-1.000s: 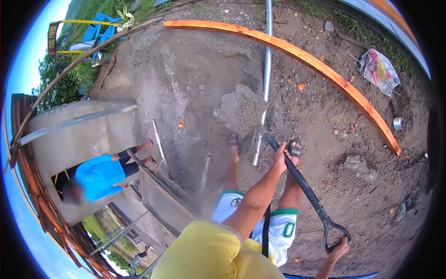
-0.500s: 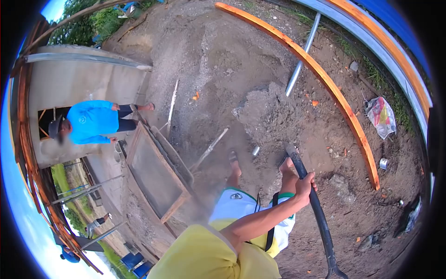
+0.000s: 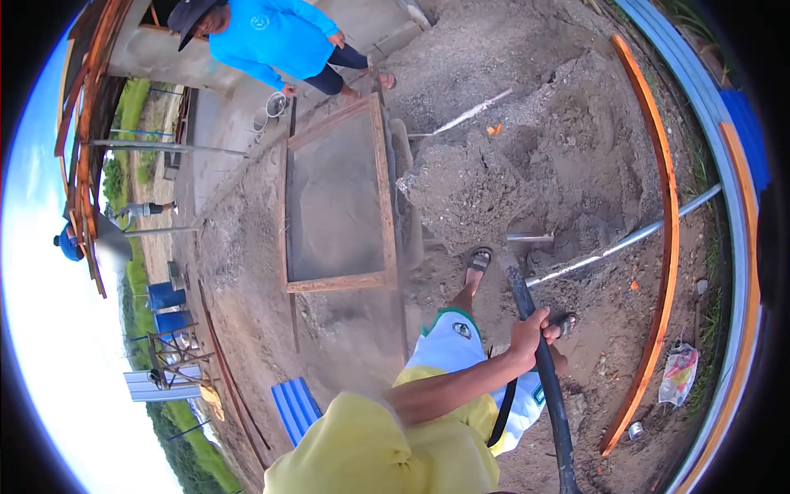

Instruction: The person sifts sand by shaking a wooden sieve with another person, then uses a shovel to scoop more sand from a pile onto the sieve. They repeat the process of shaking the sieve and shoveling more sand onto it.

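My left hand [image 3: 529,339] is closed around the dark shaft of a shovel [image 3: 550,387], partway along it. The shovel's lower end meets the edge of a grey sand and gravel pile [image 3: 465,185] by my feet, and its blade cannot be made out. Its other end runs out of the bottom of the view. My right hand is out of sight. Left of the pile, a wood-framed mesh screen [image 3: 387,206] leans at a slant, with fine dust around it. A short metal pipe piece [image 3: 531,237] lies beside the shovel's tip.
A person in a blue shirt [image 3: 271,41] stands behind the screen, near a bucket [image 3: 276,104]. An orange-brown wooden plank [image 3: 665,222] and a long metal pipe [image 3: 625,243] lie to the right. A plastic sack [image 3: 679,375] and a can [image 3: 635,430] are beyond the plank.
My view has turned, so the screen and the blue-shirted person appear higher and nearer the middle. My left hand keeps its hold on the shovel, whose tip stays by the pile.
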{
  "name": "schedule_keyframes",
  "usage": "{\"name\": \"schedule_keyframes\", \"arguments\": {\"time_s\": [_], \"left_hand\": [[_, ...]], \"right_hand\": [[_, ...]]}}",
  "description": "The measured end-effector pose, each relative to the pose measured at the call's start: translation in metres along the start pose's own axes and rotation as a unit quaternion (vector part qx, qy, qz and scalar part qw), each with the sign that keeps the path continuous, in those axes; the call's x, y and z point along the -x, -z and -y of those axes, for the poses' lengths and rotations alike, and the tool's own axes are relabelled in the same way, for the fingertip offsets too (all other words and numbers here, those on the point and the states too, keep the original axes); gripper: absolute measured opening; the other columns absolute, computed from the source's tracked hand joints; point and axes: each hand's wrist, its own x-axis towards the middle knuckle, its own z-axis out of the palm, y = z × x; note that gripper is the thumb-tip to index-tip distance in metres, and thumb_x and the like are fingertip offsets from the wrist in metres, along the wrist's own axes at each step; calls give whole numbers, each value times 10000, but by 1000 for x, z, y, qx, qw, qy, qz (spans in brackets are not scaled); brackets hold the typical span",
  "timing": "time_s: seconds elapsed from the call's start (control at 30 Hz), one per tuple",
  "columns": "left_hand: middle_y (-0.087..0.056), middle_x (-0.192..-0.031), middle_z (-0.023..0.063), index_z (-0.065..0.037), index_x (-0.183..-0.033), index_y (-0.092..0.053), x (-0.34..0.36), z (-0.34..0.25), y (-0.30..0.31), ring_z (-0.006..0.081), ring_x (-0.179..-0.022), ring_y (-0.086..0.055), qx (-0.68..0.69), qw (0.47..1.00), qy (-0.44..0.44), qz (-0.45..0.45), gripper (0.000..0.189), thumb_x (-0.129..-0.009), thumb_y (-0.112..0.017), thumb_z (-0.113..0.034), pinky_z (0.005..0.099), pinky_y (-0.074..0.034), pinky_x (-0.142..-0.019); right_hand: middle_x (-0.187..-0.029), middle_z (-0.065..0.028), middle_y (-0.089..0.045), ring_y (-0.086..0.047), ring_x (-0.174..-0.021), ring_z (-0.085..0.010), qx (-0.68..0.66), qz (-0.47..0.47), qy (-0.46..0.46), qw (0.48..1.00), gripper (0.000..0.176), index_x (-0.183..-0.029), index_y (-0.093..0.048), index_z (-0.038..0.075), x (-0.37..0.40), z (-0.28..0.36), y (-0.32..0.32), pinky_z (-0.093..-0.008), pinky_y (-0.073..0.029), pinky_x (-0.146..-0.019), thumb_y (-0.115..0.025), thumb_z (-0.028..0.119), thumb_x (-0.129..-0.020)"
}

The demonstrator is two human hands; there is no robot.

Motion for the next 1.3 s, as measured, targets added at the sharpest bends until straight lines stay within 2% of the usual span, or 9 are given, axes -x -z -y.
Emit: {"name": "schedule_keyframes", "arguments": {"time_s": [0.37, 0.53, 0.63, 0.77, 0.87, 0.97, 1.07, 1.13, 1.3], "left_hand": [[-494, -607, 36, -89, -739, -515, -110, -255, 215, 177, -507, -504, 59, 951, -200, -226, 188, -841, -621, -206, 329, -453, -473], [-562, -745, 92, -35, -889, -558, -135, -301, 342, 249, -657, -578, -36, 924, -282, -257, 203, -838, -589, -230, 400, -491, -574], [-593, -929, 151, 2, -988, -558, -99, -327, 335, 273, -830, -604, -147, 831, -197, -500, 347, -805, -629, -284, 435, -504, -699], [-581, -1033, 163, 28, -1034, -545, -88, -335, 390, 269, -909, -589, -148, 812, -279, -491, 452, -747, -714, -278, 433, -488, -767], [-597, -923, 119, 10, -961, -566, -47, -336, 365, 219, -824, -590, -133, 822, -383, -400, 355, -744, -736, -213, 365, -484, -701], [-566, -892, 78, -58, -956, -505, 9, -324, 278, 186, -798, -603, -124, 867, -389, -284, 222, -833, -676, -127, 382, -505, -698], [-550, -874, 80, -48, -1015, -442, 28, -291, 192, 215, -838, -598, -185, 889, -377, -183, 249, -851, -623, -95, 407, -525, -780], [-538, -869, 81, -59, -1020, -430, 15, -256, 117, 227, -848, -594, -212, 899, -377, -64, 239, -856, -601, -91, 430, -524, -822], [-524, -853, 52, -104, -991, -450, -38, -114, -55, 201, -788, -574, -154, 957, -195, 148, 182, -891, -584, -176, 447, -514, -827]], "right_hand": [[-527, -16, -435, -427, -357, -130, 138, 276, -62, 949, 214, -717, -503, 61, 85, 3, -280, -276, -361, -333, -601, 217, -826], [-522, -36, -496, -511, -388, -177, 246, 415, -227, 846, 183, -748, -539, 70, 75, -36, -376, -309, -423, -326, -598, 231, -811], [-555, -37, -514, -514, -404, -181, 294, 454, -334, 772, 208, -773, -545, 73, 61, -48, -419, -312, -411, -334, -600, 267, -823], [-610, -32, -556, -483, -401, -181, 342, 510, -459, 642, 214, -777, -547, 90, 12, -107, -460, -301, -354, -347, -587, 288, -847], [-628, -47, -561, -483, -429, -189, 355, 526, -471, 613, 217, -788, -552, 88, 5, -120, -476, -298, -327, -371, -601, 289, -853], [-635, -63, -552, -533, -481, -210, 360, 520, -314, 708, 221, -835, -548, 69, 20, -77, -465, -339, -435, -410, -625, 275, -852], [-652, -54, -560, -550, -492, -198, 88, 616, -249, 742, 222, -854, -538, 73, -27, -74, -415, -346, -492, -462, -625, 277, -853], [-639, -38, -530, -527, -502, -180, -11, 520, -261, 813, 246, -836, -532, 68, -48, -61, -345, -323, -463, -471, -634, 292, -847], [-603, -20, -461, -459, -485, -164, -302, 360, -207, 858, 267, -778, -506, 79, -69, -86, -173, -311, -408, -454, -628, 303, -857]]}}
